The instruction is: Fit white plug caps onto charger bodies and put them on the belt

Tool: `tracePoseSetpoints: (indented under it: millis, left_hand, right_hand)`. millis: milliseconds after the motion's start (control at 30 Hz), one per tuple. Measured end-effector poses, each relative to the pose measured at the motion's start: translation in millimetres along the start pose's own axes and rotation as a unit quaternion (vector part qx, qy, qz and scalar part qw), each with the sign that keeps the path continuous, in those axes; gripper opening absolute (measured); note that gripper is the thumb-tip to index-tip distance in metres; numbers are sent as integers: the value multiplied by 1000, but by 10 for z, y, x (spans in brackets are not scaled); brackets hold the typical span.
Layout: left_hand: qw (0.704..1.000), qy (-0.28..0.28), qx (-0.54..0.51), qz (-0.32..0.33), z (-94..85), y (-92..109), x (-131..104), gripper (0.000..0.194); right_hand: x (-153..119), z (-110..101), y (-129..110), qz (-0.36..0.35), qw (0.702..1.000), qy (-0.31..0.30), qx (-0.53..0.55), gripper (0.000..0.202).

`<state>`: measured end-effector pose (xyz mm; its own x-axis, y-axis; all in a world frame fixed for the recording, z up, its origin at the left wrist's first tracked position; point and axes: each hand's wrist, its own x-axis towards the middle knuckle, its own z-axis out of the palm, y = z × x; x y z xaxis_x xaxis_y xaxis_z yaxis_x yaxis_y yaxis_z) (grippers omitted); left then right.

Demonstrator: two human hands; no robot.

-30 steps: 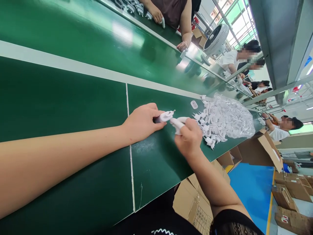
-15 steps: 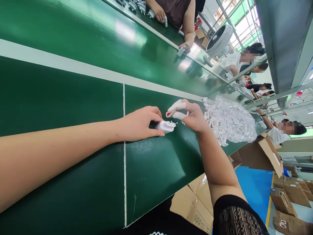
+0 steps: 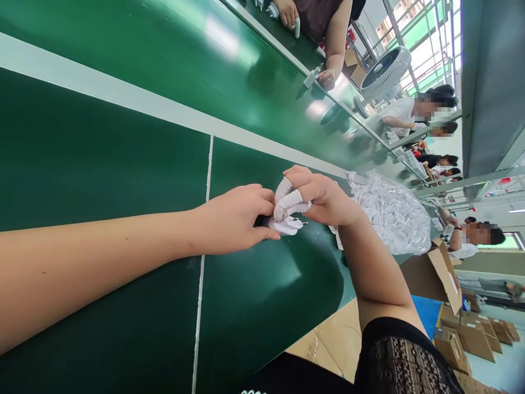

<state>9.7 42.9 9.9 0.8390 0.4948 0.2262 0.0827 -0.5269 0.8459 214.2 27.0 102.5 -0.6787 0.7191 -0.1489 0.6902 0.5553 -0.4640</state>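
A small white plug adapter (image 3: 290, 225) with metal pins lies low over the green table (image 3: 254, 295), its pins pointing right. My left hand (image 3: 241, 219) grips its left end between thumb and fingers. From the right, my right hand (image 3: 318, 197), with white covers on several fingers, touches the top of the adapter. Those fingers are pressed together, and whether something small is between them is hidden. Behind my right forearm are many small white parts and a clear plastic bag (image 3: 397, 219) of white parts.
A pale strip (image 3: 164, 112) separates the table from a shiny green surface. Across it, a person's hand (image 3: 327, 78) holds a light-coloured piece. Open cardboard box (image 3: 430, 273) at the right, fan (image 3: 385, 74) and more people further back.
My right hand has moved left and down onto the adapter, its covered fingers now touching it. My left hand still holds the adapter. The whole view has shifted slightly.
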Motion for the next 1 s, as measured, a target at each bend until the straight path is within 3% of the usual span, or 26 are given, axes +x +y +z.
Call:
tracePoseSetpoints:
  millis: [167, 267, 367, 500, 567, 633, 733, 833, 900, 1000]
  left_hand:
    - [999, 20, 12, 26, 83, -110, 7, 19]
    - [1000, 14, 10, 25, 83, -115, 8, 21]
    - [1000, 6, 11, 15, 63, -99, 4, 24]
    - [999, 32, 10, 17, 60, -128, 1, 32]
    - [1000, 27, 2, 8, 51, -135, 0, 34]
    - [1000, 13, -8, -7, 28, -114, -2, 33]
    - [999, -5, -12, -36, -14, -51, -7, 32]
    - [999, -7, -5, -44, -31, -14, -13, 34]
    - [999, -2, 2, -39, -27, -18, -15, 36]
    - [1000, 12, 7, -23, -19, -44, -15, 35]
  right_hand:
    - [-313, -67, 260, 50, 999, 4, -19, 40]
    - [-422, -26, 278, 74, 993, 91, 28, 31]
    - [-361, 119, 174, 56, 979, 177, 85, 27]
    - [-374, 295, 157, 58, 982, 161, 74, 31]
    - [-540, 325, 195, 88, 986, 140, 30, 27]
    - [-747, 349, 187, 121, 979, 164, 11, 20]
    - [-915, 469, 24, 175, 935, 308, 34, 16]
    - [-832, 699, -224, 221, 879, 417, 65, 20]
    - [-746, 840, -362, 236, 863, 442, 64, 23]
    - [-744, 929, -496, 218, 892, 396, 4, 22]
